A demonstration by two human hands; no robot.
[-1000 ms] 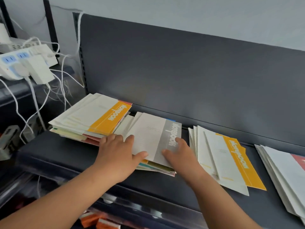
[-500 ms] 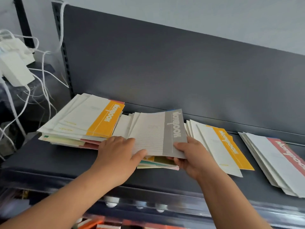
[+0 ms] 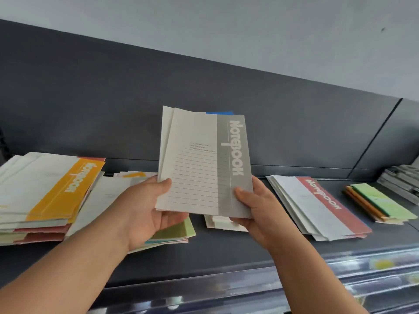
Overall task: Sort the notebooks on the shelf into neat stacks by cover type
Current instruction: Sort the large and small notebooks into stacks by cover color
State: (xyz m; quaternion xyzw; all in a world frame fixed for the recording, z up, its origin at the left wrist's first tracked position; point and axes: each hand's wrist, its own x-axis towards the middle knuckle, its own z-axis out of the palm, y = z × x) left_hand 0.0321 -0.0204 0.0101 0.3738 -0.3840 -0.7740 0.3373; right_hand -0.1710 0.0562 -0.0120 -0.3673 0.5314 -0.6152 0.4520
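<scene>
Gripping a grey-fronted bundle [image 3: 204,164] by its lower corners with the left hand [image 3: 145,211] and the right hand [image 3: 256,209], thumbs on the cover, holding it up off the shelf [image 3: 226,252]. Lying tidy right of the right hand: a red stack [image 3: 317,205], with a green stack [image 3: 381,202] beyond. Sitting left of the left hand: a yellow stack [image 3: 56,189] showing red edges below, likely needing resorting. Waiting under the left hand: a mixed pile [image 3: 174,232]. Judging it about half done.
</scene>
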